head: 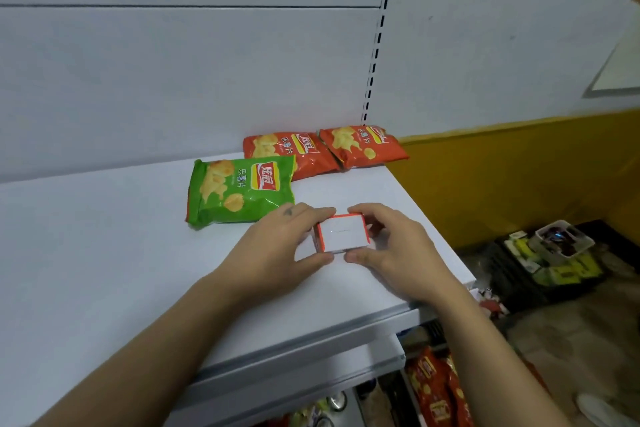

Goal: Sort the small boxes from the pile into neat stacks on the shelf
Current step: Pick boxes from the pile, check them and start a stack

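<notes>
A small white box with orange-red edges (pixel 343 231) sits on the white shelf (pixel 104 246), near its right front corner. It looks like a short stack of such boxes, seen from above. My left hand (pixel 280 246) grips its left side, fingers along the far edge and thumb at the near edge. My right hand (pixel 391 246) grips the right side the same way. Both hands enclose the box between them.
A green chip bag (pixel 239 192) lies just behind my left hand. Two orange chip bags (pixel 287 152) (pixel 363 146) lie at the back by the wall. Right of the shelf, on the floor, a dark crate (pixel 547 260) holds small packets. Snack bags (pixel 436 388) fill the lower shelf.
</notes>
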The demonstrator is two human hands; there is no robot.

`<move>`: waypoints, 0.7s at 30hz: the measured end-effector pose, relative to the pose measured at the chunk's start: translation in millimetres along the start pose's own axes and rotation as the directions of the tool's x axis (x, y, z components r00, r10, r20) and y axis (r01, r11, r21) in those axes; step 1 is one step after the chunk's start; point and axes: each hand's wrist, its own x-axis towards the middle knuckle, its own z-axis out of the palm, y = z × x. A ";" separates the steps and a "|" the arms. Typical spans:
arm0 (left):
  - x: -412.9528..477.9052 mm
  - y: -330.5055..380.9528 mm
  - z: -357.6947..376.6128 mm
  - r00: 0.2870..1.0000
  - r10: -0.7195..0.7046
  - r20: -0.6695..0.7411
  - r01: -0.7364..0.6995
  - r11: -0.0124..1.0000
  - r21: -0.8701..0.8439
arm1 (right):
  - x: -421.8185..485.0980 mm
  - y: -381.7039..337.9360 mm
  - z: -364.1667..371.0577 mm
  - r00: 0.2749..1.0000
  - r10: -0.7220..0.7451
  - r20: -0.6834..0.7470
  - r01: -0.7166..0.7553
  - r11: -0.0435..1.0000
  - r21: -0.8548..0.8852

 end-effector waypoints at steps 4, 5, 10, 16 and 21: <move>-5.3 -2.9 -2.4 1.000 -0.014 -0.022 0.014 1.000 -0.005 | -0.2 -2.2 1.9 1.000 -0.019 -0.011 0.020 1.000 0.021; -6.3 -2.1 -3.2 0.999 -0.019 -0.028 0.018 1.000 -0.017 | 0.1 -3.6 1.4 1.000 -0.018 -0.014 0.018 0.999 0.036; -6.6 4.4 -5.7 0.997 -0.026 -0.078 0.017 0.994 -0.107 | -0.4 -6.5 -1.6 1.000 -0.009 -0.021 0.013 0.983 0.183; -9.3 0.2 -6.6 0.977 -0.095 -0.192 0.047 0.969 -0.242 | 8.0 -15.3 4.1 0.999 -0.009 -0.032 0.021 0.922 0.387; -15.3 -2.9 -19.6 0.945 -0.172 -0.278 0.072 0.939 -0.336 | 22.1 -31.5 6.6 0.995 -0.092 -0.027 0.094 0.880 0.465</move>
